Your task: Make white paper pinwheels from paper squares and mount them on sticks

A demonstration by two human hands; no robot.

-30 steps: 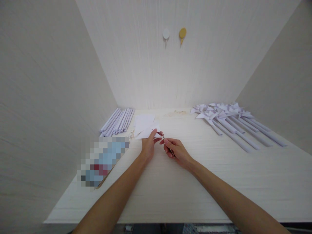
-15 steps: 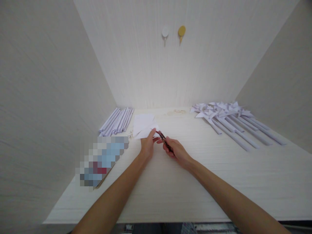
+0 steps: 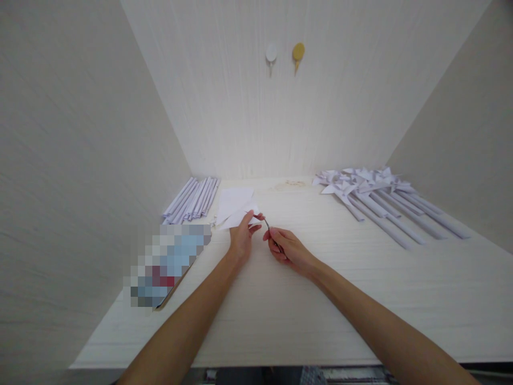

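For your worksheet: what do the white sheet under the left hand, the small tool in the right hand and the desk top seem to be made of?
White folded sheet: thin matt paper, judging by its sharp creases. Small dark scissors in the right hand: probably metal blades with a dull sheen; too small to be sure. Pale desk top: wood-grain laminate or veneer, streaked and matt. The left hand pins the sheet.

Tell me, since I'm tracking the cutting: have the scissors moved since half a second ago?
Yes. The scissors now show less and have swung slightly toward the paper sheet held by the left hand.
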